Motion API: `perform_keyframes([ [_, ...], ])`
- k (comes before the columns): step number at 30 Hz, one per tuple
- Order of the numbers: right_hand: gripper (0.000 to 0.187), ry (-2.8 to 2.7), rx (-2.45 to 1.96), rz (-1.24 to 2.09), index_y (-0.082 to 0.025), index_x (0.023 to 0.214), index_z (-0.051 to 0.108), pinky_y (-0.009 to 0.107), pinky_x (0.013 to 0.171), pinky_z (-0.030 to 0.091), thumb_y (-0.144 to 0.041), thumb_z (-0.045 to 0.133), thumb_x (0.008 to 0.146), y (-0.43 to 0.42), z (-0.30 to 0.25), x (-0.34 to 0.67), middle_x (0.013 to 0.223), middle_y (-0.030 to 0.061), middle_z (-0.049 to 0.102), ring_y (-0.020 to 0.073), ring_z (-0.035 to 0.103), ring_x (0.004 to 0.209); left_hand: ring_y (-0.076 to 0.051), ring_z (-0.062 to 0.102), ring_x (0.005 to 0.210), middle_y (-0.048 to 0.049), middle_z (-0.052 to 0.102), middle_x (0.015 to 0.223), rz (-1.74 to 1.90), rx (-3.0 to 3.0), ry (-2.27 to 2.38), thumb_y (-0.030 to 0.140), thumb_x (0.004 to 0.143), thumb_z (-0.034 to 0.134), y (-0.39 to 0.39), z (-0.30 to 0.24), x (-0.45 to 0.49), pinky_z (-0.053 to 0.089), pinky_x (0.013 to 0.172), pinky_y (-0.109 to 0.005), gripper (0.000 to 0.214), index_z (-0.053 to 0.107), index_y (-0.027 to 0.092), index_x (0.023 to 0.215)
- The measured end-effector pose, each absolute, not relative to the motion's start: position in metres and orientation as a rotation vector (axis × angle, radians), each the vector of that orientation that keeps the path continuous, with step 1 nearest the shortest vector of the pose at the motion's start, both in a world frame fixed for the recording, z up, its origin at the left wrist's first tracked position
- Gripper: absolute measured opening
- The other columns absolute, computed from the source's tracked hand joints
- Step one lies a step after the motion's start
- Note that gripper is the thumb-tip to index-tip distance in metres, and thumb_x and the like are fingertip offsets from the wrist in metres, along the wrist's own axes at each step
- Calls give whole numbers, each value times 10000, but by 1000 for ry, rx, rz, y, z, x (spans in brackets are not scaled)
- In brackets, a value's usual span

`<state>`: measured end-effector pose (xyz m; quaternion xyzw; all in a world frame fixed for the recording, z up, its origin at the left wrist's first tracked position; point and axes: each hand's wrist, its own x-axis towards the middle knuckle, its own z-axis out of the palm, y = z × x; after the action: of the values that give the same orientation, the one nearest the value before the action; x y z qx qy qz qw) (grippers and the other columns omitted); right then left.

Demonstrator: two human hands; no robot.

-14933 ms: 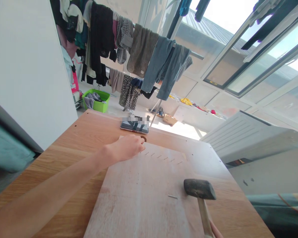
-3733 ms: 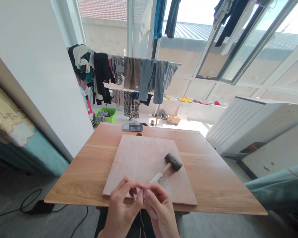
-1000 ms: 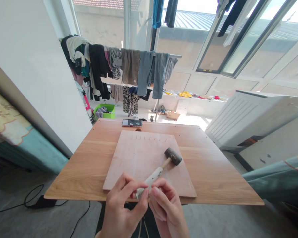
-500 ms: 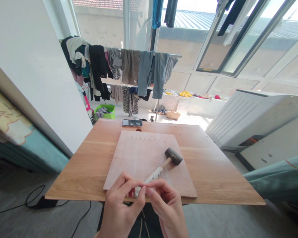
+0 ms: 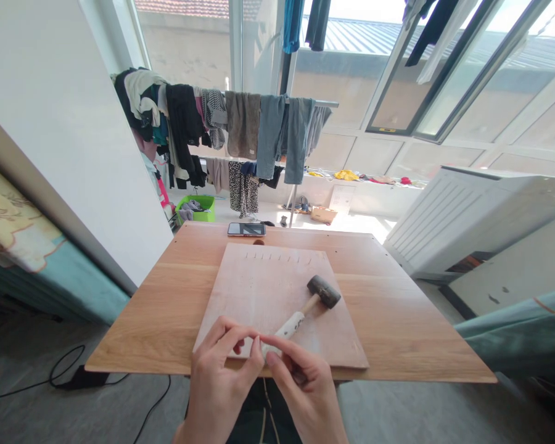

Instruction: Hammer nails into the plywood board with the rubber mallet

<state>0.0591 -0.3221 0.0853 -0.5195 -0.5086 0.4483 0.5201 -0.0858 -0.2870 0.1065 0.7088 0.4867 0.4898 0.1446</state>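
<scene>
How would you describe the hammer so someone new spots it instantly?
On the wooden table lies a flat, pale pinkish board. The hammer lies diagonally over its right half, white grip angled toward the person's right hand. Its blocky black head sets it apart from the thin nails lined up near the board's far edge.

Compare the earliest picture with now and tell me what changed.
The right hand has let go of the mallet, which now lies slantwise on the board. The left hand has drawn back from the board's far end, and both hands now meet near its near end. Anything pinched there is too small to tell. The board and the phone beyond it stayed put.
</scene>
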Motion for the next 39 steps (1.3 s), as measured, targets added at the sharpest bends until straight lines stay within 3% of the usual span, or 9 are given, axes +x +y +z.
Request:
perform_keyframes([
  [6,410,-1001,-1305,1069,-178,1082,797,232,547,350,-508,670,875,-324,87,57,625,-19,480,123,391,586,-108,550,591,27,557,691,1425,1989,1410,282,888,657,-282,102,-89,480,577,-192,120,724,216,814],
  [11,449,-920,-1272,1136,-153,1025,801,236,519,311,-548,683,847,-324,94,53,618,-17,480,115,331,564,-100,564,586,27,579,698,1381,1999,1333,305,900,667,-283,104,-88,486,567,-175,129,756,237,837],
  [24,397,-1253,-1319,998,-144,1040,797,212,490,350,-471,598,934,-320,87,62,631,9,589,114,434,539,-100,583,577,19,595,703,1372,2118,1271,250,911,630,-282,101,-91,500,566,-182,138,744,222,840],
  [29,383,-1260,-1358,860,-155,938,819,203,473,354,-477,613,924,-320,91,64,584,0,582,105,428,505,-107,590,585,13,598,701,1317,2202,1230,222,917,608,-281,100,-90,514,590,-190,145,732,221,842],
  [35,451,-1344,-1352,923,-148,1097,797,222,499,387,-504,571,938,-322,91,61,568,-7,521,125,428,515,-110,606,615,14,610,720,1512,2226,1363,197,895,626,-280,106,-89,510,616,-191,103,696,209,819],
  [39,452,-1224,-1367,868,-155,1064,804,216,493,372,-523,582,927,-323,93,59,556,-22,475,115,393,504,-106,603,615,19,602,716,1491,2277,1288,213,915,637,-274,108,-94,502,627,-191,88,716,209,875],
])
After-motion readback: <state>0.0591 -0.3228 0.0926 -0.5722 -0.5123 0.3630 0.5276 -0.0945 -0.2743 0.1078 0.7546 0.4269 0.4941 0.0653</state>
